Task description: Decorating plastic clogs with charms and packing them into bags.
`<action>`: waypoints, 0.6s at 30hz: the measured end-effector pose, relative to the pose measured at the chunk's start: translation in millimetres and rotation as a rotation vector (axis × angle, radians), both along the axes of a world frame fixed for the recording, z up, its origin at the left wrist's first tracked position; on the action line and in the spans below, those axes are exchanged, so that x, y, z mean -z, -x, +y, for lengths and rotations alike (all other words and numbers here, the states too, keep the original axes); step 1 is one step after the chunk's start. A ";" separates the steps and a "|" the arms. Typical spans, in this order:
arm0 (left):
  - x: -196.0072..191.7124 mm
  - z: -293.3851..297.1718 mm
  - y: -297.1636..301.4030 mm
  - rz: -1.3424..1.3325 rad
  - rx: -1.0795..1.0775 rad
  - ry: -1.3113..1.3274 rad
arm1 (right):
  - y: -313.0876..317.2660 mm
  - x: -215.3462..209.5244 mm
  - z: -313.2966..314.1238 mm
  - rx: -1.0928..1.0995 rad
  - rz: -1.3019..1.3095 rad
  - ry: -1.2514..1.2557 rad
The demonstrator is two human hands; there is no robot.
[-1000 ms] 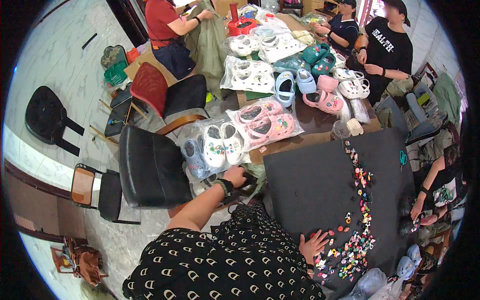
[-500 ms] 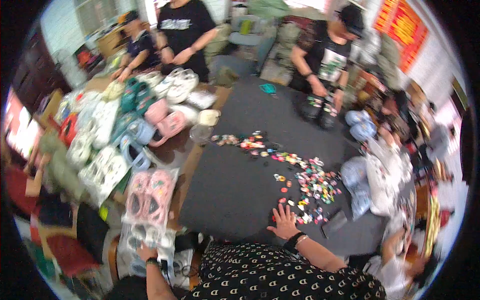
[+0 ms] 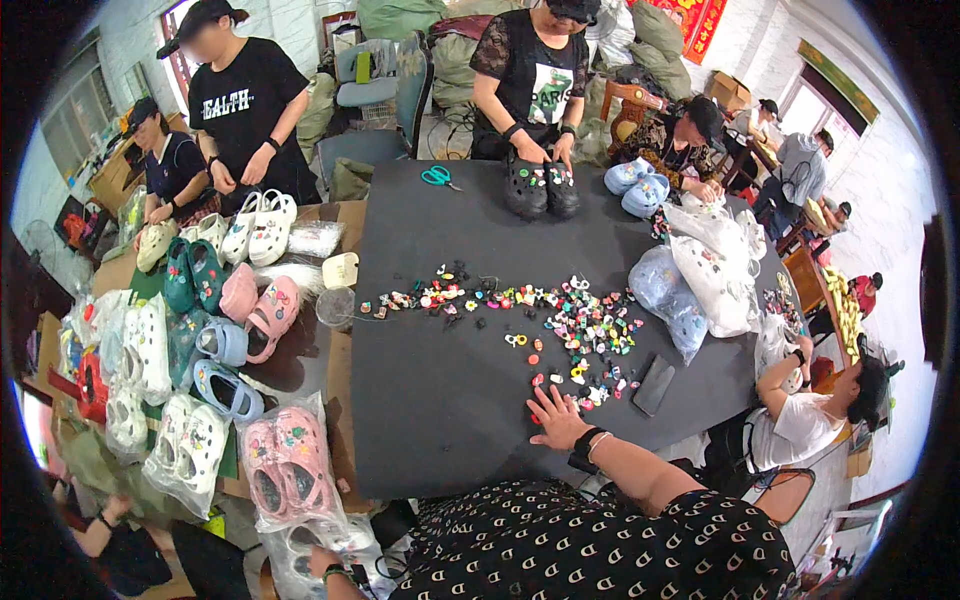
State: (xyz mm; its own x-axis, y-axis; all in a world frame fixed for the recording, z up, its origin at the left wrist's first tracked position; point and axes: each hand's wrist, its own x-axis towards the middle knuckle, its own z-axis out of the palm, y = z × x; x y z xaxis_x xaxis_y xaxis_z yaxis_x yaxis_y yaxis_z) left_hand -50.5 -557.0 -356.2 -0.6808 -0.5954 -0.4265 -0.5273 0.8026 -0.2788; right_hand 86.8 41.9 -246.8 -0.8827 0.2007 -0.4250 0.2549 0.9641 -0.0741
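Observation:
My right hand [image 3: 558, 420] lies on the dark table [image 3: 430, 410] with its fingers spread, and it holds nothing. Its fingertips are at the near edge of a scattered heap of small colourful shoe charms [image 3: 597, 330]. A dark phone [image 3: 654, 386] rests right of the charms. Low at the left, my left hand [image 3: 324, 562] has its partly visible fingers curled at a clear plastic bag of white clogs [image 3: 300, 540]. Just beyond that, bagged pink clogs [image 3: 287, 450] with charms lie at the table's edge.
Many clogs crowd the left side, among them white clogs [image 3: 190, 440] and blue clogs [image 3: 228, 388]. Green scissors [image 3: 437, 177] lie at the far side. A co-worker's hands [image 3: 545, 150] hold black clogs [image 3: 541, 188]. Bagged white shoes [image 3: 715, 270] stand at the right; other people sit around.
The view has swung to the right, bringing more people into sight there. My right hand stays flat on the table by the charms; my left hand stays at the bagged white clogs.

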 end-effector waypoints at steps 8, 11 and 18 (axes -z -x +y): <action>-9.9 8.8 -55.0 0.273 0.144 -0.263 | -3.5 3.5 2.5 0.041 0.031 0.057; -28.9 -15.6 -64.4 0.664 0.412 -0.524 | -4.1 1.5 2.8 0.035 0.037 0.086; -34.4 -64.1 -83.4 0.702 0.595 -0.288 | -9.3 4.4 7.0 0.023 0.090 0.146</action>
State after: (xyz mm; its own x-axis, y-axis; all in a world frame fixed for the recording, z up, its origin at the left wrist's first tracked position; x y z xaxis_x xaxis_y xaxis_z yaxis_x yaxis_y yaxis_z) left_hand 32.9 -621.0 -321.8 -0.9931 -0.0067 0.1169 0.0163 0.9807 0.1949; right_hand 96.0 48.9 -251.2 -0.9144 0.1629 -0.3705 0.2624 0.9357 -0.2360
